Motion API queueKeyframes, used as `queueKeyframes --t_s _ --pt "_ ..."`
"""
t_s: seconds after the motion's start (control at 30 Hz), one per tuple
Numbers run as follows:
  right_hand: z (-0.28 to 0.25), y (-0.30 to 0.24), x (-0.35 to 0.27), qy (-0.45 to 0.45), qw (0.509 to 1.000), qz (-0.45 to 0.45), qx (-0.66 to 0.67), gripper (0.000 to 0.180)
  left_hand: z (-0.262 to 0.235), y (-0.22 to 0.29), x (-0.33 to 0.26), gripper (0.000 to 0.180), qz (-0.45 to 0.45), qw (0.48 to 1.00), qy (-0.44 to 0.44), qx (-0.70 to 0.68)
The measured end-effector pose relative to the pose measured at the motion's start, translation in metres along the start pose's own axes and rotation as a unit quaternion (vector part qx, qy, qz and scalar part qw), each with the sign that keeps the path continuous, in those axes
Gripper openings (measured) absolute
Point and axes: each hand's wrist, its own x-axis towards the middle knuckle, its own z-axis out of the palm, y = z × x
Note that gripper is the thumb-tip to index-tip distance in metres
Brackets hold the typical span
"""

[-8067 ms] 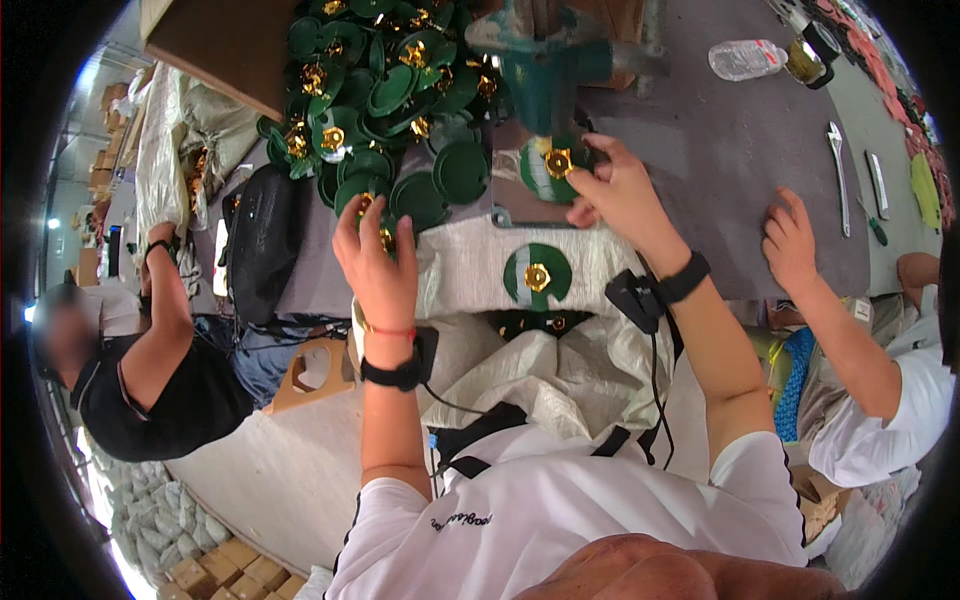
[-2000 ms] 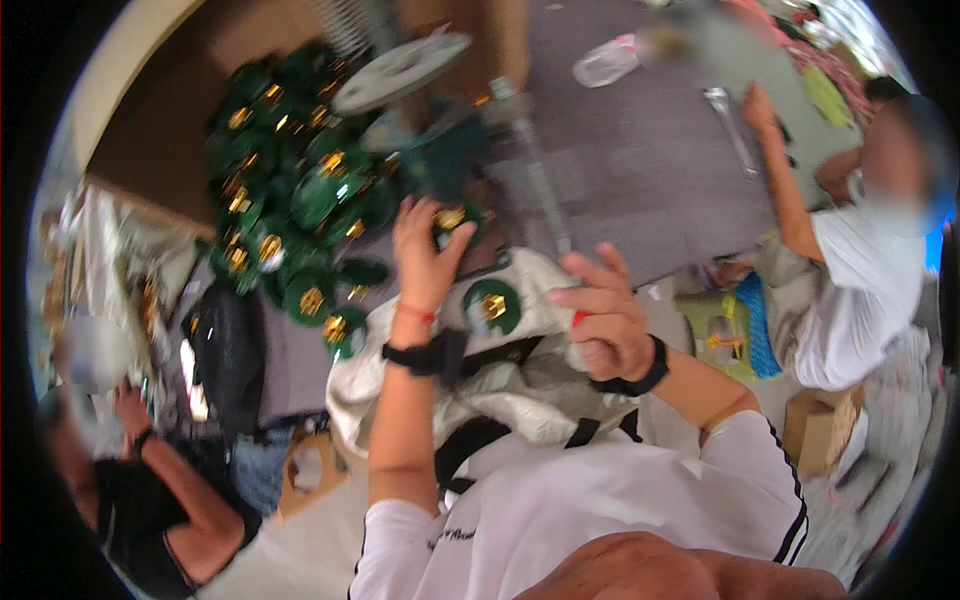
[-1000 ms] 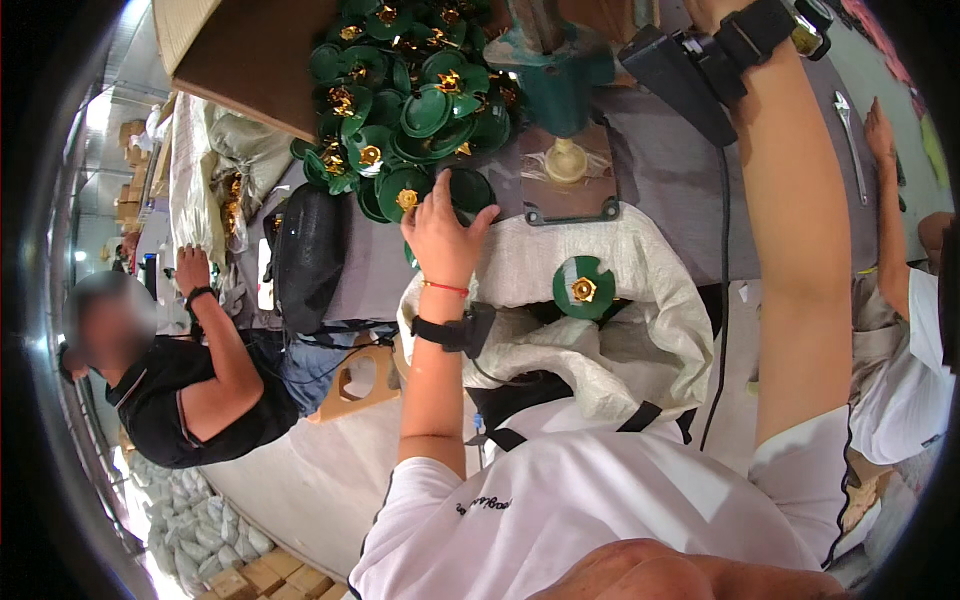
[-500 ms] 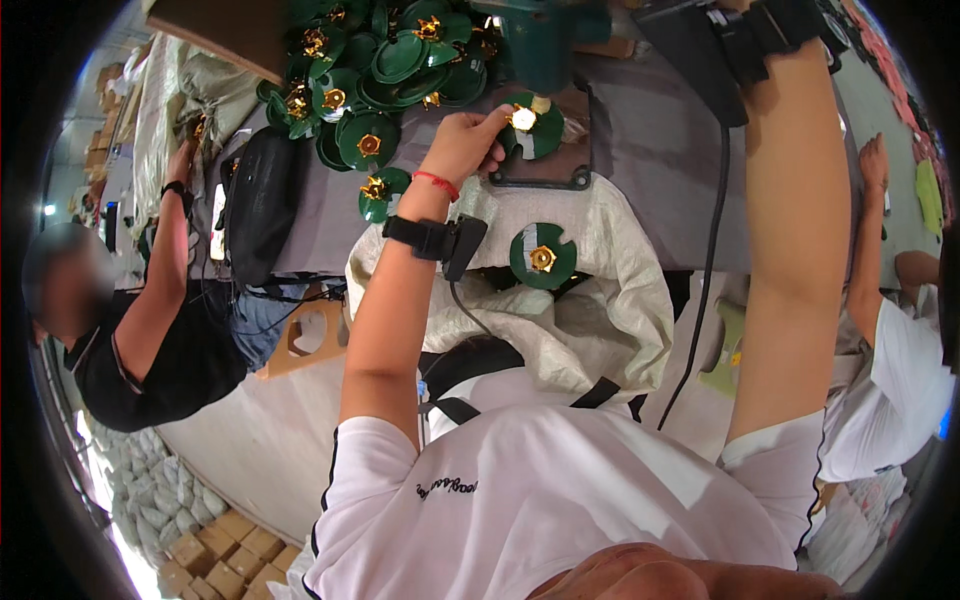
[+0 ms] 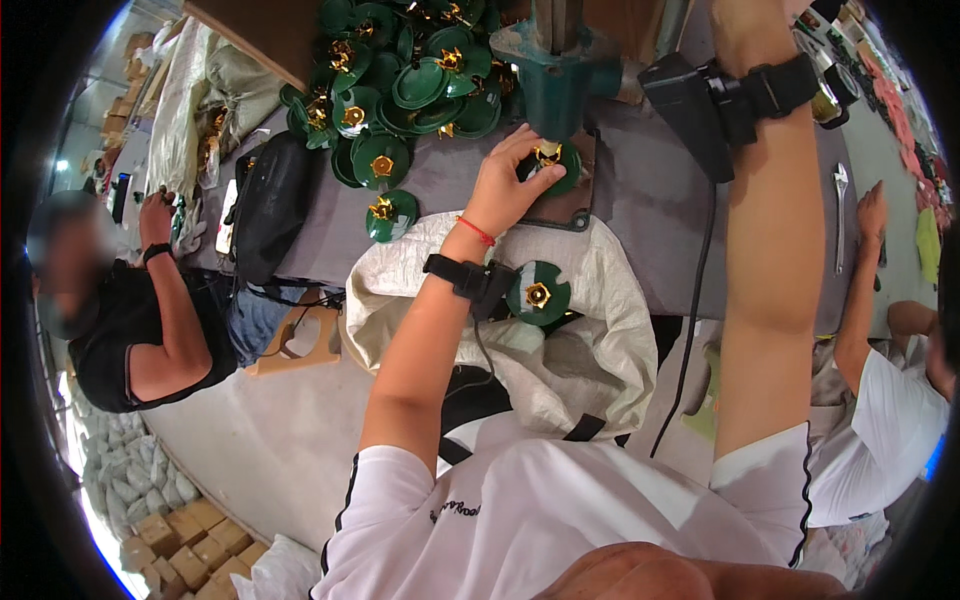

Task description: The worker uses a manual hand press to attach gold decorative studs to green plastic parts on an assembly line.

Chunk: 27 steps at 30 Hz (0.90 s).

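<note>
My left hand (image 5: 512,183) pinches a round green disc (image 5: 569,170) with a gold claw-like fitting at its centre, thumb and fingers at its near left edge. The disc lies on the dark metal base plate (image 5: 562,211) of a green press (image 5: 557,80), right below its head. My right arm reaches up past the press's right side. Only the base of my right hand (image 5: 752,28) shows at the top edge; its fingers are out of the picture. Another green disc (image 5: 538,294) with a gold fitting rests on a white woven sack (image 5: 615,330) hanging at the table's front edge.
Several more green discs (image 5: 420,84) are heaped left of the press, beside a brown board (image 5: 250,40). A black bag (image 5: 281,205) lies on the grey table. A wrench (image 5: 839,215) lies at the right. One person (image 5: 160,330) works at left, another (image 5: 870,420) at right.
My left hand has slid the disc further under the press head, and its gold fitting now sits below the ram. The whole view has shifted slightly. The person at left has moved an arm.
</note>
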Motion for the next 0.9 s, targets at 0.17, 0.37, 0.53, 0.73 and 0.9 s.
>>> queueKeyframes --t_s 0.17,0.37,0.53,0.73,0.9 --pt "-0.011 0.082 0.083 0.103 0.99 -0.008 -0.101 0.037 0.022 0.0 0.014 0.031 0.038 0.999 -0.001 -0.022" --pt "0.032 0.043 -0.115 -0.072 0.981 -0.075 -0.161 0.03 0.009 -0.012 0.005 0.041 0.046 0.998 0.029 -0.014" --pt "0.05 0.061 -0.182 -0.021 0.899 -0.084 -0.43 0.026 0.009 0.01 0.007 0.054 0.072 0.992 0.061 0.088" --pt "0.033 0.015 -0.059 0.065 0.947 -0.036 -0.313 0.026 0.01 0.019 0.008 0.051 -0.03 0.992 -0.081 0.094" --pt "0.013 0.064 0.083 0.144 0.981 0.019 -0.125 0.03 0.007 0.025 -0.023 0.022 0.043 0.995 -0.046 0.071"
